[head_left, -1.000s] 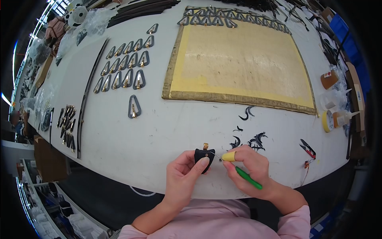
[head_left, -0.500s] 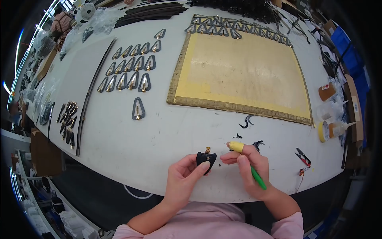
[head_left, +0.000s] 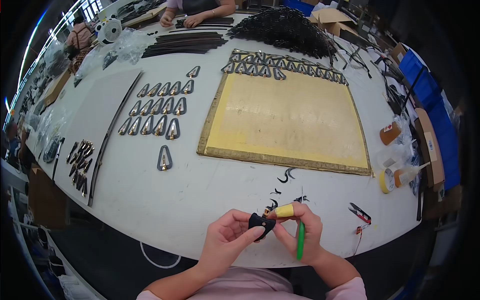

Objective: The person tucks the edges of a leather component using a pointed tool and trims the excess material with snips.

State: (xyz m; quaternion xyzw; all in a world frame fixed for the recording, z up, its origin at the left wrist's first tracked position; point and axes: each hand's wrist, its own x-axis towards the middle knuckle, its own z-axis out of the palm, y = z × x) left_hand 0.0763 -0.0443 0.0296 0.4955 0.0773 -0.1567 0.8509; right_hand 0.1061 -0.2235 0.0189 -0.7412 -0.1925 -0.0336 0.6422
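Observation:
My left hand (head_left: 224, 239) pinches a small black leather piece (head_left: 261, 226) with a gold stud on its face, thumb in front and fingers behind. A gold metal fitting (head_left: 267, 212) sticks out at the top of the piece. My right hand (head_left: 309, 231) grips a green-handled tool (head_left: 300, 242) whose thin metal tip points up, away from me. Yellow tape (head_left: 284, 210) wraps the right index finger, which is at the gold fitting, and the thumb is close to the leather piece's right edge. Curved black scraps (head_left: 286, 176) lie just beyond the hands.
Grey triangular pieces with gold clasps (head_left: 164, 158) stand in rows at left; more line the far edge of a yellow-topped board (head_left: 285, 120). Red-handled snippers (head_left: 360, 213), a tape roll (head_left: 386, 180) and bottles (head_left: 390, 133) are at right. Another person's hands (head_left: 192, 21) work at the far side.
The view has tilted up, showing more of the far side. My right hand has moved in to the leather piece, its finger now at the gold fitting. The green tool has turned more upright.

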